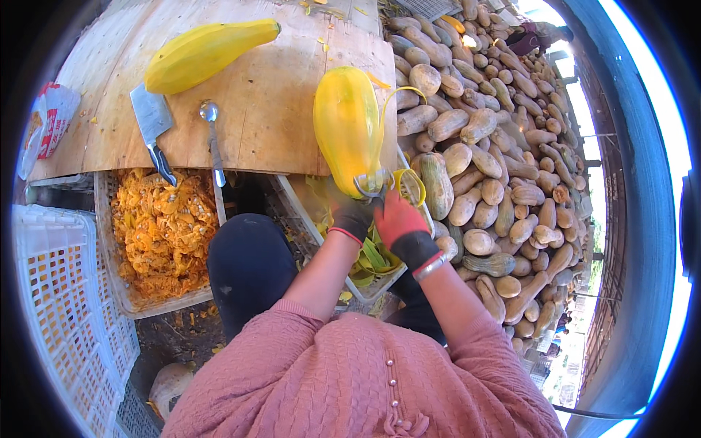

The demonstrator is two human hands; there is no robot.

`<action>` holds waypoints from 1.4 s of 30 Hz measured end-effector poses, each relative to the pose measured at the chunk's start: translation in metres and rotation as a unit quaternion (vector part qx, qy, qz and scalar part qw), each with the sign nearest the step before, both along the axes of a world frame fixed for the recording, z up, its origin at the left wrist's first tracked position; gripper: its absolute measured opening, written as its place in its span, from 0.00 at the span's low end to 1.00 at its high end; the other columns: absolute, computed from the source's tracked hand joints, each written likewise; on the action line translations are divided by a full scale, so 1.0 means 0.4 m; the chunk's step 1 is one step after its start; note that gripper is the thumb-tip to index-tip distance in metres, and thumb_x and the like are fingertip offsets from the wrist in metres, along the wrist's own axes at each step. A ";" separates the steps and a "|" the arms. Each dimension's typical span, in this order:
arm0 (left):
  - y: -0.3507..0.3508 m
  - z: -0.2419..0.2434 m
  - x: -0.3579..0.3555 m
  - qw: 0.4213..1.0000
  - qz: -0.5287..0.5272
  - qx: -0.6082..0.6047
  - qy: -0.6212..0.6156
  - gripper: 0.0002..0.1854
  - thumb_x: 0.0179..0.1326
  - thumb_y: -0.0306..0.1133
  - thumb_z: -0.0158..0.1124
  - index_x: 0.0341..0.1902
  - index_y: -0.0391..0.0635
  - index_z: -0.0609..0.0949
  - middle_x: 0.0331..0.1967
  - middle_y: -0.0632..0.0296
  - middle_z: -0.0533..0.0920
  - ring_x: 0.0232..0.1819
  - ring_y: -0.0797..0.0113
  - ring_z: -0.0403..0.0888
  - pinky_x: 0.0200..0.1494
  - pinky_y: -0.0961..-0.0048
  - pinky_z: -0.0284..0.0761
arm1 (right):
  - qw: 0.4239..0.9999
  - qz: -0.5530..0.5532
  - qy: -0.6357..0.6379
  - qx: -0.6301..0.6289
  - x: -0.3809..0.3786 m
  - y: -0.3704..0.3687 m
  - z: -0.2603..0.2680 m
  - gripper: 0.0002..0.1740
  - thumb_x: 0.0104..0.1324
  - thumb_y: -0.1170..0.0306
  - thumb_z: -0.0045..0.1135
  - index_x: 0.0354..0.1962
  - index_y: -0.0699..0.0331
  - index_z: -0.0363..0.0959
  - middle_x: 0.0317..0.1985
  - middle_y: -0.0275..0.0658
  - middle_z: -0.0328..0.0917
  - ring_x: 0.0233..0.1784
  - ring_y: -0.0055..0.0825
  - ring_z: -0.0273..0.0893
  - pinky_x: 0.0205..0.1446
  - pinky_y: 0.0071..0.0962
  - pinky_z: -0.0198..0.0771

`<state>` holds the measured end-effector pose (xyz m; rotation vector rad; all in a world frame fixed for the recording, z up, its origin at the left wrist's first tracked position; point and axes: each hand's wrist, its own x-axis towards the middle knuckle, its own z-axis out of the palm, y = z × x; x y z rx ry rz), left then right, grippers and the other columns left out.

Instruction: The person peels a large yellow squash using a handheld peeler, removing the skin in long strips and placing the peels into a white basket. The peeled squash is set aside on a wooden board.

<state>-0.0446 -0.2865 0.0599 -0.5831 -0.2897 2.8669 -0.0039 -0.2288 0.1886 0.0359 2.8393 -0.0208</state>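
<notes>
A peeled yellow squash [346,123] lies with its far part on the plywood board [257,123] and its near end past the edge. My left hand [350,214], in a black and red glove, grips that near end; its fingers are mostly hidden. My right hand [402,216], gloved too, is closed around a Y-shaped peeler [374,183] set against the squash's right side near the bottom. A long strip of peel [386,115] curls up from beside the blade. Beneath my hands, a crate [364,295] holds green and yellow peelings [375,257].
On the board lie another peeled squash [205,55], a cleaver [152,117] and a spoon [211,123]. Seedy orange pulp [164,230] fills a crate at left, beside white plastic crates [60,274]. Unpeeled squashes [487,180] are heaped at right. A person [539,37] is at the far right.
</notes>
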 end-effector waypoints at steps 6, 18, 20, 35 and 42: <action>-0.026 0.038 -0.007 0.994 -0.054 0.003 -0.095 0.30 0.65 0.62 0.44 0.59 0.57 0.76 0.55 0.62 0.79 0.55 0.53 0.77 0.54 0.50 0.76 | 0.992 -0.047 -0.031 -0.112 0.139 0.070 0.041 0.20 0.73 0.57 0.44 0.44 0.68 0.63 0.36 0.65 0.77 0.41 0.64 0.76 0.45 0.58 0.68; -0.010 0.026 0.003 0.992 -0.038 0.024 -0.116 0.26 0.62 0.61 0.48 0.56 0.62 0.77 0.53 0.63 0.79 0.54 0.57 0.77 0.52 0.48 0.75 | 0.997 0.034 0.053 -0.040 -0.395 -0.089 0.016 0.25 0.72 0.54 0.41 0.45 0.73 0.67 0.37 0.65 0.79 0.44 0.62 0.79 0.51 0.53 0.72; 0.013 0.005 -0.001 0.993 -0.031 0.000 -0.117 0.27 0.62 0.61 0.48 0.57 0.61 0.77 0.54 0.63 0.79 0.53 0.56 0.77 0.53 0.48 0.75 | 0.998 0.021 0.042 -0.043 -0.310 -0.060 -0.013 0.25 0.72 0.54 0.41 0.44 0.73 0.65 0.35 0.67 0.79 0.43 0.62 0.79 0.50 0.53 0.72; 0.019 -0.071 0.021 0.993 -0.067 -0.088 -0.046 0.41 0.59 0.73 0.38 0.65 0.59 0.73 0.62 0.58 0.75 0.59 0.47 0.73 0.58 0.42 0.72 | 0.993 -0.079 0.005 -0.089 0.126 0.005 -0.072 0.26 0.69 0.62 0.50 0.52 0.76 0.58 0.35 0.68 0.77 0.39 0.64 0.77 0.43 0.56 0.72; 0.038 -0.096 0.026 0.991 -0.072 -0.091 -0.065 0.40 0.58 0.72 0.39 0.61 0.55 0.75 0.57 0.56 0.77 0.55 0.47 0.75 0.55 0.46 0.76 | 0.990 -0.069 0.035 -0.120 0.139 0.004 -0.093 0.25 0.69 0.62 0.50 0.51 0.77 0.57 0.32 0.67 0.76 0.38 0.64 0.77 0.41 0.56 0.72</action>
